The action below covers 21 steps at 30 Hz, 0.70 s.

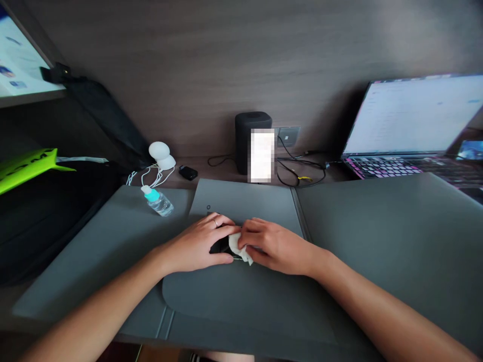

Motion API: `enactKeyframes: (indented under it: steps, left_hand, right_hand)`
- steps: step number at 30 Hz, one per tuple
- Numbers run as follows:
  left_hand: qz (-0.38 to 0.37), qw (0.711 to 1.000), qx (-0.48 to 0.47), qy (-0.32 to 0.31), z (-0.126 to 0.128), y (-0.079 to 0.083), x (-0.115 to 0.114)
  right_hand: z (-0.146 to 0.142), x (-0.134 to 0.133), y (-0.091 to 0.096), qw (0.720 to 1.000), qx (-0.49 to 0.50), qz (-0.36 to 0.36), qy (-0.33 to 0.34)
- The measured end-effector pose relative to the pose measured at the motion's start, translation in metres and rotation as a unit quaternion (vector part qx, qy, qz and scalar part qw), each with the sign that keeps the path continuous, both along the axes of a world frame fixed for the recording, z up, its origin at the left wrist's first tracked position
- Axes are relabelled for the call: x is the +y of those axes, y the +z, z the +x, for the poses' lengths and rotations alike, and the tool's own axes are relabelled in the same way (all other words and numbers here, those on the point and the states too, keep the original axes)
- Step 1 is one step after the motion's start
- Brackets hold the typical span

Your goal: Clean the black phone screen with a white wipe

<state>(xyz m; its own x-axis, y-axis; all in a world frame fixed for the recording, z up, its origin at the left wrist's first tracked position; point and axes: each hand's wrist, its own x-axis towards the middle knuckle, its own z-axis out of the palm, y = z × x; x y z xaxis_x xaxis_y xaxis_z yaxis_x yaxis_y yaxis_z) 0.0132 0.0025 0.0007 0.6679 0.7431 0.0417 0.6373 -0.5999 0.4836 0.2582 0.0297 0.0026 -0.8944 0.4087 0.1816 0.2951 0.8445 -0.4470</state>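
Observation:
My left hand (202, 244), with a ring on one finger, grips the left side of a small black object (220, 245) lying on the grey mat (234, 296). Thumb and fingers hold its near and far edges; its exact kind is hard to make out, since both hands cover much of it. A crumpled white tissue (239, 247) is pinched in my right hand (267, 244), pressed against the right part of the black object. The fingertips of both hands nearly meet at its far edge.
A clear spray bottle with a turquoise collar (159, 202) lies left on the mat. Behind it are a white round device (160, 153) and a black key fob (187, 172). A black speaker (242, 146), cables (298, 168) and an open laptop (411, 120) stand along the back.

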Motion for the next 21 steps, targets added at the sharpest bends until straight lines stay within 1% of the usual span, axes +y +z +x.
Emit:
enactKeyframes:
  steps: [2,5,6,10,14,18,21]
  left_hand:
    - [-0.002,1.000,0.003,-0.005,-0.0001,0.0000,0.0001]
    - [-0.009,1.000,0.007,-0.005,-0.0001,0.0005,-0.0002]
    - [-0.009,1.000,0.007,-0.003,-0.0002,0.0006,-0.0003]
    - [-0.009,1.000,0.007,-0.002,-0.0003,0.0003,-0.0004]
    - [-0.016,1.000,0.005,-0.003,-0.0003,0.0001,-0.0003]
    - [-0.011,1.000,0.003,-0.002,-0.0006,0.0005,-0.0008]
    - [-0.008,1.000,0.005,-0.001,-0.0008,0.0009,-0.0013]
  right_hand:
    - [0.0014,0.0009,0.0000,1.000,-0.005,-0.001,-0.006]
    - [0.0028,0.0015,0.0010,0.999,-0.016,0.004,-0.047]
    - [0.0026,0.0011,0.0016,0.999,-0.020,0.007,-0.046]
    - [0.0017,-0.0024,0.0049,0.999,-0.033,0.010,0.002]
    - [0.0025,-0.0040,0.0060,0.999,-0.040,0.005,-0.014]
    - [0.0030,-0.0037,0.0053,1.000,-0.015,0.008,-0.004]
    - [0.0047,-0.0046,0.0068,0.999,-0.023,0.005,-0.028]
